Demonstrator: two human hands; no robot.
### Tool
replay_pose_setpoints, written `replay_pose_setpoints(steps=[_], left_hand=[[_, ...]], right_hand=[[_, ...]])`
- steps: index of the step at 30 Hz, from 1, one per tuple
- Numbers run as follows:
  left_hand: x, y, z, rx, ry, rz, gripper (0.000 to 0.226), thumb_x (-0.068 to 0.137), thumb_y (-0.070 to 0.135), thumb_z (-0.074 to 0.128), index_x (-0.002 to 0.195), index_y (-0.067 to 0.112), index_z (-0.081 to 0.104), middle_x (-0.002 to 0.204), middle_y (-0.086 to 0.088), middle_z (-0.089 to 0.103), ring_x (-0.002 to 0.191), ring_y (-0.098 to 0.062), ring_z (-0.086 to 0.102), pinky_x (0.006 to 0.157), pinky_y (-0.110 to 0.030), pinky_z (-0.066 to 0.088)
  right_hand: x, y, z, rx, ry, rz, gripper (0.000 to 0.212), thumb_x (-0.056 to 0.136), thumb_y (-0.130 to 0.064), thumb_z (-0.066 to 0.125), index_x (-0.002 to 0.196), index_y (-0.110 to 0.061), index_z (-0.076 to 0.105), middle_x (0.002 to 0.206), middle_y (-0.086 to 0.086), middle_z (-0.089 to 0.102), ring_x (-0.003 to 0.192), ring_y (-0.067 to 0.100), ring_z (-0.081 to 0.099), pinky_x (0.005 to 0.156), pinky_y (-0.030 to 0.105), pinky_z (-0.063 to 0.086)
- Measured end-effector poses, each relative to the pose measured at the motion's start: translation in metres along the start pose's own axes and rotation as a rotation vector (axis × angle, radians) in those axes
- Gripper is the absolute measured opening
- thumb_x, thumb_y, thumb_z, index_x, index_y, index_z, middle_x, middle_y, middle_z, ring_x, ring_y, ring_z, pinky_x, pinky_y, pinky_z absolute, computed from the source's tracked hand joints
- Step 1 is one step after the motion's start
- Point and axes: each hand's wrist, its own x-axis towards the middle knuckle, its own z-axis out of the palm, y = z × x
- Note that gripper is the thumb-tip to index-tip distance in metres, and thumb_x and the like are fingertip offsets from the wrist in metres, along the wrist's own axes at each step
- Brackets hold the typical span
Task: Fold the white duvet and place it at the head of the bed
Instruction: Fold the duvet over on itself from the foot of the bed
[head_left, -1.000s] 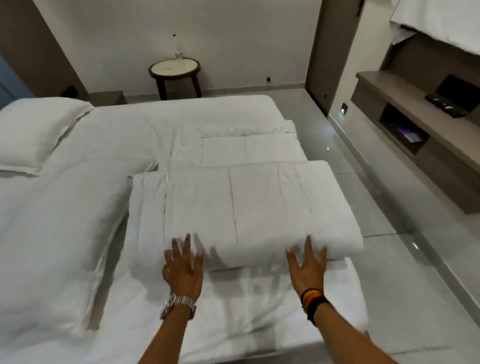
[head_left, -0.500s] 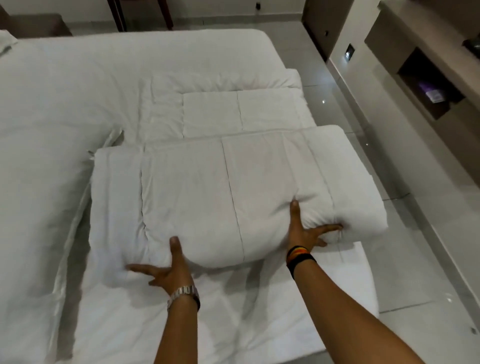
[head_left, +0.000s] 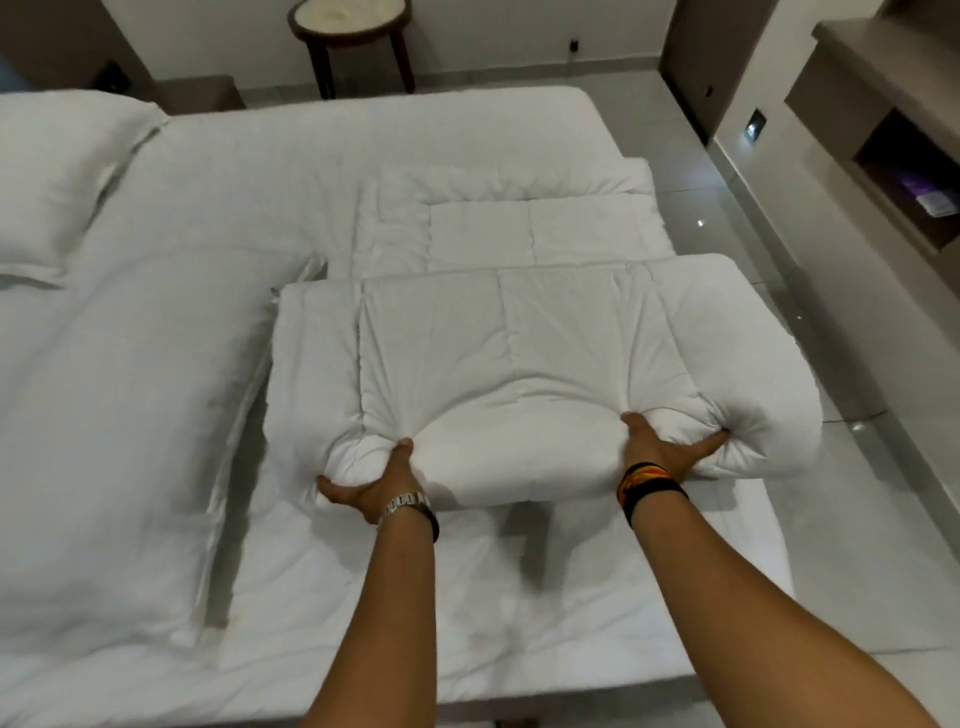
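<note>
The white duvet (head_left: 519, 353) lies folded into a thick bundle near the foot of the bed (head_left: 311, 171), on its right half. Its near edge is lifted off the mattress. My left hand (head_left: 374, 483), with a metal watch on the wrist, grips that edge on the left, thumb on top and fingers underneath. My right hand (head_left: 670, 447), with dark and orange bands on the wrist, grips the edge further right in the same way. A second folded white layer (head_left: 519, 228) lies just beyond the bundle.
A white pillow (head_left: 57, 176) lies at the head of the bed, far left. A long white cover (head_left: 114, 415) runs down the bed's left side. A round side table (head_left: 348, 26) stands by the far wall. Shelving (head_left: 893, 145) lines the right wall beside tiled floor.
Both hands went from resting flat in front of the duvet to sliding under its near edge and gripping it. The edge has risen and bunched around my thumbs.
</note>
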Motion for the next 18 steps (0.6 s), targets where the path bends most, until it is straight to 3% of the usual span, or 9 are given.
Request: replay_pose_setpoints(steps=[2,7,11,15,18], left_hand=[[-0.02,-0.001,-0.027,0.006,0.008,-0.013,0.134,0.06,0.012,0.098,0.157,0.045,0.012,0.156,-0.014,0.036,0.128,-0.034,0.049,0.105,-0.048,0.041],[-0.09,-0.021,-0.135,0.06,-0.006,0.005,0.137,0.061,0.015,0.098,0.156,0.048,0.006,0.154,-0.019,0.036,0.127,-0.038,0.051,0.104,-0.051,0.041],[-0.148,-0.044,-0.24,0.069,-0.009,0.018,0.134,0.063,0.01,0.095,0.157,0.047,0.007,0.157,-0.019,0.032,0.129,-0.037,0.051,0.106,-0.05,0.041],[-0.187,-0.047,-0.326,0.073,-0.064,0.166,0.134,0.061,0.006,0.095,0.157,0.045,0.009,0.161,-0.012,0.027,0.132,-0.032,0.047,0.105,-0.052,0.044],[-0.2,-0.032,-0.345,0.047,-0.087,0.31,0.136,0.06,0.005,0.095,0.157,0.045,0.009,0.158,-0.009,0.031,0.122,-0.027,0.051,0.093,-0.039,0.045]], right_hand=[[-0.019,-0.002,-0.03,-0.003,0.005,0.004,0.135,0.069,-0.019,0.095,0.164,-0.042,0.002,0.166,0.018,0.021,0.14,0.033,0.044,0.11,0.043,0.038],[-0.085,0.015,-0.15,0.016,-0.012,0.007,0.131,0.074,-0.02,0.091,0.163,-0.046,-0.001,0.152,0.019,0.043,0.128,0.034,0.054,0.103,0.043,0.042],[-0.143,0.039,-0.253,0.028,-0.001,-0.005,0.127,0.077,-0.015,0.087,0.164,-0.044,-0.001,0.155,0.017,0.042,0.13,0.033,0.054,0.107,0.043,0.041],[-0.187,0.036,-0.323,0.106,0.044,-0.029,0.123,0.077,-0.012,0.086,0.164,-0.043,0.003,0.161,0.017,0.032,0.135,0.032,0.049,0.112,0.049,0.042],[-0.204,0.019,-0.337,0.186,0.063,-0.066,0.122,0.076,-0.013,0.086,0.164,-0.041,0.007,0.163,0.017,0.027,0.137,0.033,0.047,0.11,0.044,0.04]])
